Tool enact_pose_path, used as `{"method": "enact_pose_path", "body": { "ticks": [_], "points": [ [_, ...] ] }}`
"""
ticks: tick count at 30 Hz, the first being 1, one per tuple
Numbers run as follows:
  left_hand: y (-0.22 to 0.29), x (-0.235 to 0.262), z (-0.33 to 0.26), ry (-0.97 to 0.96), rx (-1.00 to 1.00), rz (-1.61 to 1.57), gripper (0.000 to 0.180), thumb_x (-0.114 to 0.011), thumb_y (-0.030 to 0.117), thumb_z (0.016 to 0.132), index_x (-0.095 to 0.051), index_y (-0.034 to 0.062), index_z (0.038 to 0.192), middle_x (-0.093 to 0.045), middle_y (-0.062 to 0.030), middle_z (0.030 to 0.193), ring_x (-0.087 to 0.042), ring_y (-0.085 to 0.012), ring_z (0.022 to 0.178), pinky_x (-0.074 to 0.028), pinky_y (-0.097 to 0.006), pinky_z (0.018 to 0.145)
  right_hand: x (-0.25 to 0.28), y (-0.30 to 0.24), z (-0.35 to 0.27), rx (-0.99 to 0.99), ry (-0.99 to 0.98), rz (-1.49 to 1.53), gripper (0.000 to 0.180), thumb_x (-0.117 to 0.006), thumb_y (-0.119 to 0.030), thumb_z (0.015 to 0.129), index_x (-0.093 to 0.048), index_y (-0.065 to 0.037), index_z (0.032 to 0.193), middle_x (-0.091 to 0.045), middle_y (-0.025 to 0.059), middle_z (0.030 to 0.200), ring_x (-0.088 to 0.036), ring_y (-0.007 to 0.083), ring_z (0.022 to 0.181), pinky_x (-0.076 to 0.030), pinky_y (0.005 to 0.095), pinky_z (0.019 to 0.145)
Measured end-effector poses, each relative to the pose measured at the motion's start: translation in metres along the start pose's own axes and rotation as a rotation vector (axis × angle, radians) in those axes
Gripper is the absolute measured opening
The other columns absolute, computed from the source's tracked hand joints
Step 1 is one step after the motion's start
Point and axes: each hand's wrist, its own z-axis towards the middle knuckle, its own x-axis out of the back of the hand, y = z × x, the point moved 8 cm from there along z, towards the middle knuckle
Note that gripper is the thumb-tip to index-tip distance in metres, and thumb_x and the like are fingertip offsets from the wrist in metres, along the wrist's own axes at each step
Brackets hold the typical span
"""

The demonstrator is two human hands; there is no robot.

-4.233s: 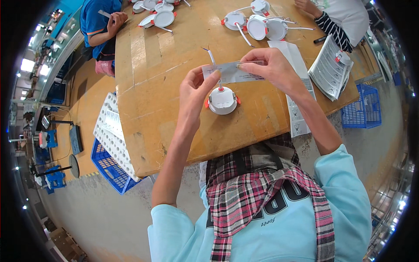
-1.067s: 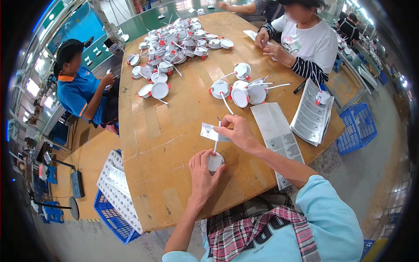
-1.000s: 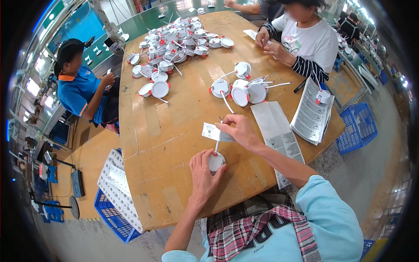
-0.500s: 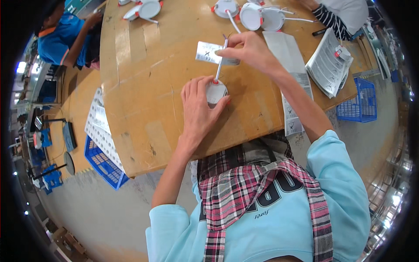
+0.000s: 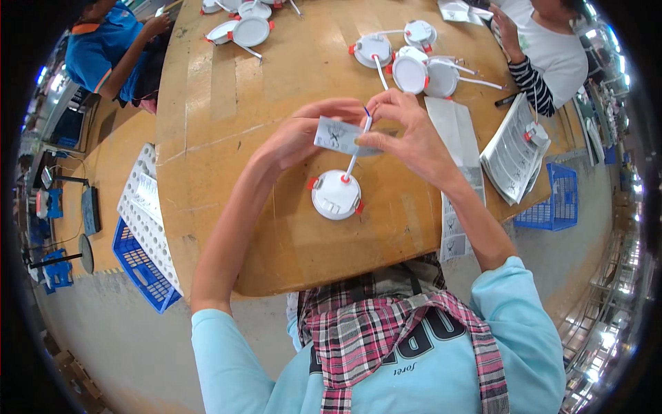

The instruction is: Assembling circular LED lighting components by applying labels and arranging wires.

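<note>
Pinches the label [image 5: 334, 134] at the cord [image 5: 351, 168] with the right hand [image 5: 417, 141], seemingly for steadiness. Holds the left hand [image 5: 296, 134] alongside, impossible to tell whether gripping. Rests the lamp [image 5: 336, 198] on the desk [image 5: 207, 172] below, probably leaving the cord reachable

The head-worn wide fisheye looks steeply down, from close above, across the table [image 5: 303, 76].

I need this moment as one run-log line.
left hand: at label, contact unclear | right hand: pinching label by white cable | round lamp: on table
</note>
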Motion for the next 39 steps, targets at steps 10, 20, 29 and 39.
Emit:
{"method": "enact_pose_path", "body": {
  "ticks": [10, 20, 29, 39],
  "points": [
    [-0.034, -0.042, 0.032, -0.382, 0.173, -0.539, 0.031, -0.053, 0.012, 0.090, -0.050, -0.0006, 0.118, -0.056, -0.0139, 0.116, -0.060, -0.0225, 0.103, -0.051, -0.037, 0.093, -0.003, -0.006, 0.004, -0.052, -0.097, 0.151, 0.018, -0.075, -0.019, 0.074, -0.065, -0.006, 0.083, -0.052, 0.0026, 0.104, -0.042, 0.0204, 0.107, -0.037, 0.0367, 0.092],
    [-0.019, -0.012, 0.019, -0.230, 0.082, -0.227, 0.030, -0.065, 0.017, 0.086, -0.056, 0.0005, 0.109, -0.061, -0.0059, 0.103, -0.061, -0.0121, 0.091, -0.051, -0.026, 0.083, 0.001, -0.010, -0.005, 0.043, 0.068, 0.037, 0.022, -0.077, -0.019, 0.073, -0.066, -0.006, 0.087, -0.052, 0.0037, 0.105, -0.042, 0.0218, 0.102, -0.038, 0.0346, 0.088],
    [-0.022, 0.010, 0.009, -0.060, -0.039, -0.200, 0.021, -0.062, 0.014, 0.086, -0.060, 0.0024, 0.104, -0.063, -0.0046, 0.102, -0.062, -0.0121, 0.091, -0.051, -0.027, 0.085, -0.004, 0.009, -0.016, -0.114, 0.192, 0.267, 0.020, -0.074, -0.017, 0.077, -0.064, -0.004, 0.087, -0.053, 0.0017, 0.091, -0.049, 0.0139, 0.086, -0.041, 0.0290, 0.078],
    [-0.010, 0.011, -0.004, 0.122, -0.158, -0.105, 0.011, -0.058, 0.012, 0.089, -0.061, 0.0042, 0.095, -0.064, -0.0027, 0.095, -0.061, -0.0097, 0.090, -0.051, -0.026, 0.081, -0.018, 0.021, -0.016, -0.279, 0.240, 0.598, 0.013, -0.068, -0.011, 0.084, -0.063, -0.001, 0.090, -0.061, 0.0008, 0.085, -0.056, 0.0063, 0.074, -0.044, 0.0224, 0.068]
  ]
}}
